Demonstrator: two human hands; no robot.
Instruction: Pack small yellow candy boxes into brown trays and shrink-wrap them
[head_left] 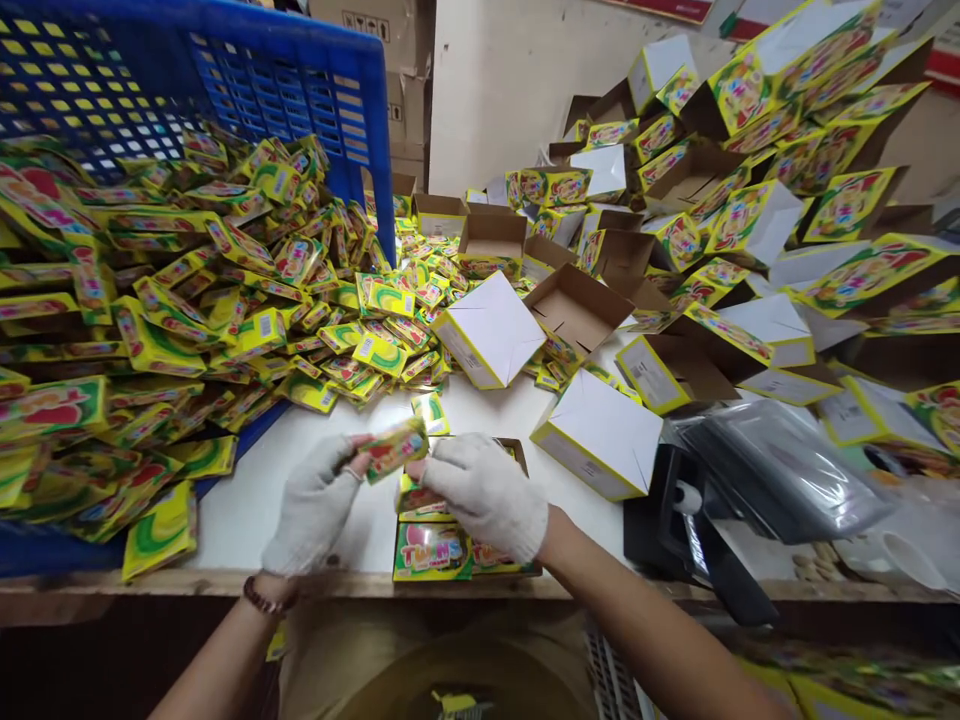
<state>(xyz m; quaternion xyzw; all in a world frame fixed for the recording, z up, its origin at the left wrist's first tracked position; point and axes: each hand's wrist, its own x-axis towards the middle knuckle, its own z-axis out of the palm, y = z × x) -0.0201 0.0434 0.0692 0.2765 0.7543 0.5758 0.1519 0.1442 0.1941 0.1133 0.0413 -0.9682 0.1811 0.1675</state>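
Observation:
My left hand (319,505), in a white glove with bare fingertips, pinches one end of a small yellow-green printed box (392,450), slightly blurred. Close to that box's other end is my right hand (487,495), also gloved, its fingers curled together above an open display carton (517,450). Whatever the right fingers grip is hidden from me. Inside the carton, small boxes (433,552) stand in rows, their colourful lettering facing me. Another small box (430,412) lies on the white tabletop (352,420) just behind the carton.
On the left, a blue plastic crate (300,50) overflows with small boxes (247,250) that spill across the table. Several display cartons (596,430) are piled at the back and right. Beside them are a black tape dispenser (694,530) and clear plastic wrap (780,465).

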